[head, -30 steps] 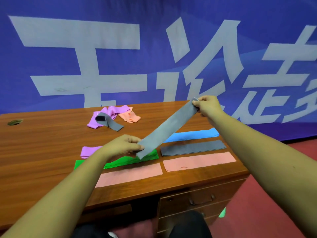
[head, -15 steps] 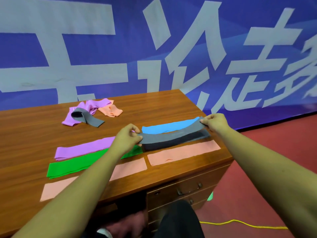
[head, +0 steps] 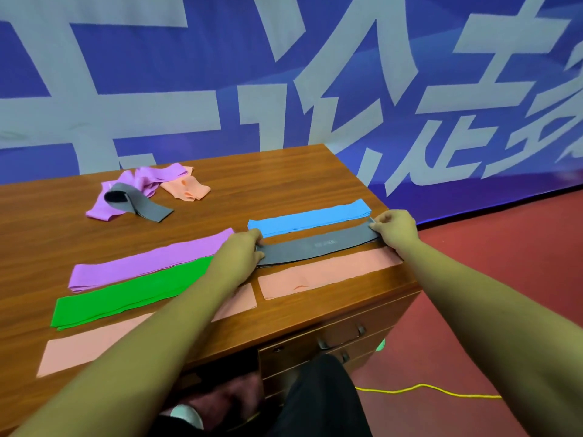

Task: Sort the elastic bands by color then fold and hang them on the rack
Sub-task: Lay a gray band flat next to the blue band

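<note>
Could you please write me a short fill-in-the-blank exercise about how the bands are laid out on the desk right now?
1. Both hands, left hand and right hand, hold the ends of a ____ band.
2. Directly behind that band lies the flat ____ band.
3. The green band lies between a peach band and a ____ band.
4. The unsorted pile sits at the desk's ____ edge.

Missing words: grey; blue; purple; far

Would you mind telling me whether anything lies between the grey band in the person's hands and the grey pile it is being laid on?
Nothing visible: the grey band, pinched by the left hand and right hand, lies directly above the grey pile.
</note>
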The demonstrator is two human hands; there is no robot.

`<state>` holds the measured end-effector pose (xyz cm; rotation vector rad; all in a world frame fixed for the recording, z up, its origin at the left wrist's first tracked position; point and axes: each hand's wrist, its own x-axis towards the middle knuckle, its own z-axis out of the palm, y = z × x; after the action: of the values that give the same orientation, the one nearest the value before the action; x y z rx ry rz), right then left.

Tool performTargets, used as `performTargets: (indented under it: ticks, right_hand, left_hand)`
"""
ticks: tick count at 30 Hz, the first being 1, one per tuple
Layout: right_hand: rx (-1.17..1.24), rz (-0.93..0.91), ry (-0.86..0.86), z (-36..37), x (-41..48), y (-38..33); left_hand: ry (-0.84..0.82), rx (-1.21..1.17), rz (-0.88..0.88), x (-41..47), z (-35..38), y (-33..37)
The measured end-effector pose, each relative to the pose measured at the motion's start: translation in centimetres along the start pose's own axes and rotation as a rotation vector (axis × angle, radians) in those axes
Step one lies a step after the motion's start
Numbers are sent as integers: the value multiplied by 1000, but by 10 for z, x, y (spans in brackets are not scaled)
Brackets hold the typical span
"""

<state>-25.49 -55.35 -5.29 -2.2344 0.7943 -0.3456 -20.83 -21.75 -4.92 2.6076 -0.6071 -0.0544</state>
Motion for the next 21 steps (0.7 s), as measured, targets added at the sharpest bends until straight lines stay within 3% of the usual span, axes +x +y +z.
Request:
performTargets:
  ticks: [7,15,21]
  right_hand:
    - [-50,-83,93,11,2,6]
    - [-411,-202,108,19,-9,-7]
    - [-319,-371,-85,56,-31,-88]
  left_hand:
    - [73,208,91,5,15,-9]
    - [173,123,51,4,4,-22]
    - [264,143,-58,13,-46,-80]
